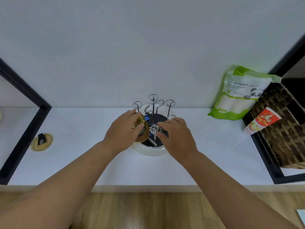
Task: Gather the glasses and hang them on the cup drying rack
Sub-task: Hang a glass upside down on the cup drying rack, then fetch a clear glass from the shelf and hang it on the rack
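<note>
An amber glass (pixel 140 128) was held in the left hand (pixel 123 133), tilted beside a rack (pixel 153 123) prong. A clear glass (pixel 155 129) was pinched by the right hand (pixel 176 138). Each mouth was best lowered squarely over its prong before the grip was eased.

Both your bare forearms reach forward and converge. Your left hand (pixel 123 129) is curled, fingers (pixel 137 128) closed in a grip; your right hand (pixel 177 138) seems pinched, though partly hidden.

Much of the amber glass (pixel 140 128) is covered by the left hand (pixel 122 133). The cup drying rack (pixel 154 123) base is partly hidden behind the right hand (pixel 176 138). The wicker basket (pixel 283 129) is cut off at the right edge.
</note>
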`<state>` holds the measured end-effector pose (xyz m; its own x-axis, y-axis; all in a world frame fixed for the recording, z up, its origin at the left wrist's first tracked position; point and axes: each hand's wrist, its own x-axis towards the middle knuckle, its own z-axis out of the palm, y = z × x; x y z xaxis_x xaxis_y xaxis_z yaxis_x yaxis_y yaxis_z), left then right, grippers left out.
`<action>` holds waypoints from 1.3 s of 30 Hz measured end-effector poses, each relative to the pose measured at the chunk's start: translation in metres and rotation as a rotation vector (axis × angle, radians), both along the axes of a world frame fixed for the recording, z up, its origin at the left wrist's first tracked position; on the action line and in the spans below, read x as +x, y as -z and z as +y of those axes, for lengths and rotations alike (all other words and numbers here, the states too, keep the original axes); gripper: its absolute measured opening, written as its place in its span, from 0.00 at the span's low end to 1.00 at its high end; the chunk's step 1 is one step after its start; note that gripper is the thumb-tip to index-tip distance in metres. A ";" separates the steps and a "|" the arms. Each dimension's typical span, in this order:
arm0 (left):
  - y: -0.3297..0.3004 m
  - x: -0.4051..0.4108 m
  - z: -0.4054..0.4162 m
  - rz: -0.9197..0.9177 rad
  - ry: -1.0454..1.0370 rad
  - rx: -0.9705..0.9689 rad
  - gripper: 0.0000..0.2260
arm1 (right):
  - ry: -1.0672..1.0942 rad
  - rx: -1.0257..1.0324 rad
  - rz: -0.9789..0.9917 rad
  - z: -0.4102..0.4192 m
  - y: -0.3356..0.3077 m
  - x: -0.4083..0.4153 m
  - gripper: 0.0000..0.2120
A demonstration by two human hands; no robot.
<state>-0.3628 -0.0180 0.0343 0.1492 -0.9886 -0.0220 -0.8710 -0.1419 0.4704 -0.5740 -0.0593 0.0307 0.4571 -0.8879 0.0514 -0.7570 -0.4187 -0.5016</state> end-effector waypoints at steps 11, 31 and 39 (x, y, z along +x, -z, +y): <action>-0.159 -0.022 0.018 0.045 0.041 -0.161 0.19 | 0.032 -0.085 -0.098 0.005 -0.144 -0.030 0.20; -0.586 -0.138 0.142 0.171 0.290 -0.561 0.17 | 0.162 -0.347 -0.395 0.157 -0.583 -0.157 0.20; -0.620 -0.215 0.194 0.352 0.492 -0.566 0.18 | 0.354 -0.306 -0.607 0.259 -0.614 -0.246 0.21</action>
<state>-0.5782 0.1765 0.6539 -0.2257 -0.8148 0.5340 -0.5603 0.5570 0.6131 -0.8203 0.2001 0.6444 -0.0390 -0.8820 0.4696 -0.5005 -0.3895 -0.7732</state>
